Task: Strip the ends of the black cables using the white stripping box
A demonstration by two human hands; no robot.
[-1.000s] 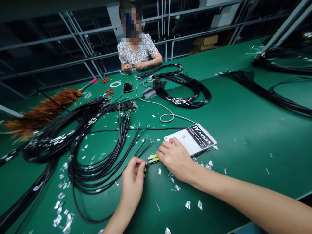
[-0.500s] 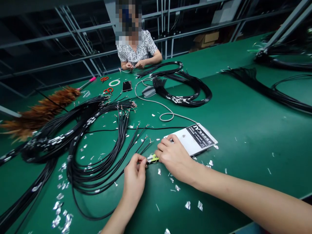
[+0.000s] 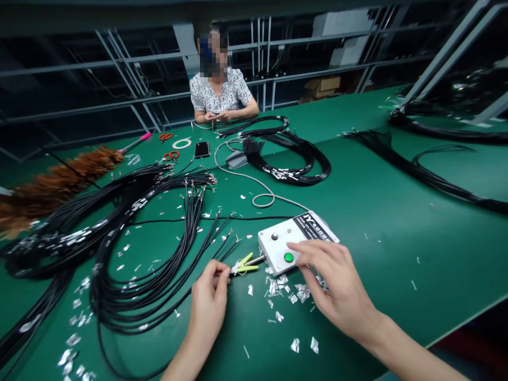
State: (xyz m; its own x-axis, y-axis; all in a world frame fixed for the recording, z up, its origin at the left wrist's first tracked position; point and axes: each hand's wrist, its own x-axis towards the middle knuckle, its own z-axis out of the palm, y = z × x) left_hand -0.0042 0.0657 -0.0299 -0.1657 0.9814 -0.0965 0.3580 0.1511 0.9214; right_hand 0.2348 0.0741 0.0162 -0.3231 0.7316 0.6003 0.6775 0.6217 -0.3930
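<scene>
My left hand [image 3: 210,291] pinches the end of a black cable [image 3: 174,309] near the front middle of the table. Just right of its fingertips, a yellow-green clip [image 3: 246,266] grips the cable's stripped wires. The clip sits on a metal shaft [image 3: 256,260] coming out of a white control box [image 3: 272,248] with a black label. My right hand [image 3: 331,275] is over the box's front right corner, fingers apart and holding nothing. Its index fingertip is close to a green button [image 3: 288,257]; whether it touches the button I cannot tell.
Black cable bundles [image 3: 115,275] lie coiled at left, with more bundles [image 3: 289,169] behind the box and at right. Foil scraps [image 3: 296,345] litter the green table [image 3: 369,254]. Scissors [image 3: 171,156], a phone [image 3: 201,150] and a feather duster [image 3: 71,180] lie farther back. A person [image 3: 222,98] sits opposite.
My right hand has left the clip and moved right to the box's green button, its fingers spreading. My left hand still pinches the cable. The view has shifted slightly.
</scene>
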